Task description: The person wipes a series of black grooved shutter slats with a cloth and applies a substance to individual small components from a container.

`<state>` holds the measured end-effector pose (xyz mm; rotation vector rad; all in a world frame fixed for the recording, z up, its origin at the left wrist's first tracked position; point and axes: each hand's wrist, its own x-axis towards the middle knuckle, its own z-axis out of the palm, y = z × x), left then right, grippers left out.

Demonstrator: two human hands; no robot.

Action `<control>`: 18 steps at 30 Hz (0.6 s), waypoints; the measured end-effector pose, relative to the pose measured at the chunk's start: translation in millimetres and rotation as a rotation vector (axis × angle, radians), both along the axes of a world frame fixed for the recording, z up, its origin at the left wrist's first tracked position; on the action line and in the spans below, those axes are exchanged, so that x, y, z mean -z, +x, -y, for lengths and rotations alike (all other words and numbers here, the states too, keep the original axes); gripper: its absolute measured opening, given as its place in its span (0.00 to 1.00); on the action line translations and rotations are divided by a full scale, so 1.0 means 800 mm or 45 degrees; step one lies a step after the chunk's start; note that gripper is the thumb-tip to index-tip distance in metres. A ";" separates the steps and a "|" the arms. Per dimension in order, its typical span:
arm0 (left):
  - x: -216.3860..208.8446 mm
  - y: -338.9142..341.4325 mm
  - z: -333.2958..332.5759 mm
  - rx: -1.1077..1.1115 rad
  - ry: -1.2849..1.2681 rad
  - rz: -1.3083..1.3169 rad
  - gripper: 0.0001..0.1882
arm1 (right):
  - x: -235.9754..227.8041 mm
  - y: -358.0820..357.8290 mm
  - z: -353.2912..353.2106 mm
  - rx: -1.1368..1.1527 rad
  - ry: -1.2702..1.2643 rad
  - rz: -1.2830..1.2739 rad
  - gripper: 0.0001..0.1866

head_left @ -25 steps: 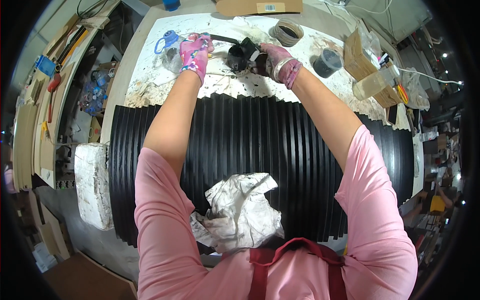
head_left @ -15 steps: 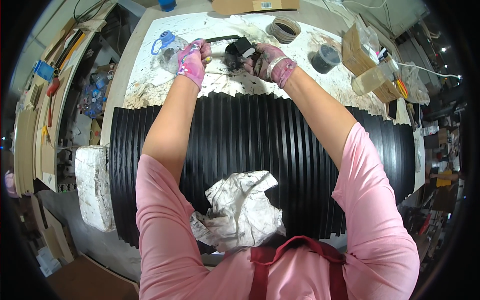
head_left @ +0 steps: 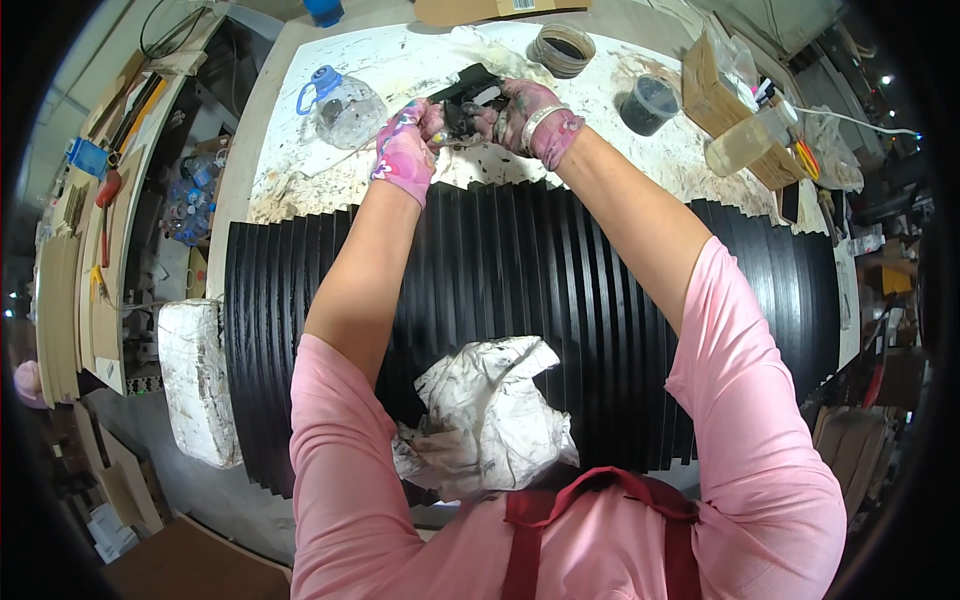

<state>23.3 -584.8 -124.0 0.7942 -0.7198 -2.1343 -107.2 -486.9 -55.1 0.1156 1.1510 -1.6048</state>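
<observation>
Both my hands wear pink gloves smeared with black, and they are close together over the far table. My left hand (head_left: 408, 150) is closed, its fingers against a dark, black-smeared bundle (head_left: 460, 122); what it grips is hidden. My right hand (head_left: 532, 118) wraps round the bundle's right side, where a small pale patch shows. A black strip (head_left: 466, 82) slants above the bundle, between the hands. Below them lie many long black ridged strips (head_left: 520, 270), packed side by side across the table. On their near edge rests a crumpled white cloth (head_left: 485, 415) with dark stains.
A clear jug (head_left: 350, 112) with a blue handle stands left of my hands. Beyond my right hand are an open round tub (head_left: 562, 52) and a lidded dark container (head_left: 650, 106). A cardboard box (head_left: 715, 80) and a bottle (head_left: 745, 145) stand farther right. A stained white block (head_left: 198, 385) sits at left.
My left hand has moved right and slightly nearer, to the bundle at my right hand. The black strip that stretched out from my left hand now lies above the bundle.
</observation>
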 end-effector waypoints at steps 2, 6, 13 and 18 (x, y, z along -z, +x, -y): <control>-0.003 0.000 0.002 0.046 -0.014 -0.035 0.06 | -0.001 0.001 0.000 -0.015 -0.003 0.015 0.15; -0.007 -0.008 -0.019 -0.054 0.120 0.008 0.06 | 0.002 -0.002 0.004 0.046 0.020 -0.017 0.15; 0.007 -0.018 -0.026 -0.129 0.075 -0.097 0.06 | 0.013 -0.011 0.011 -0.039 0.040 0.018 0.15; 0.004 -0.024 -0.022 -0.323 -0.032 0.011 0.05 | 0.018 -0.012 0.010 -0.040 0.030 0.064 0.15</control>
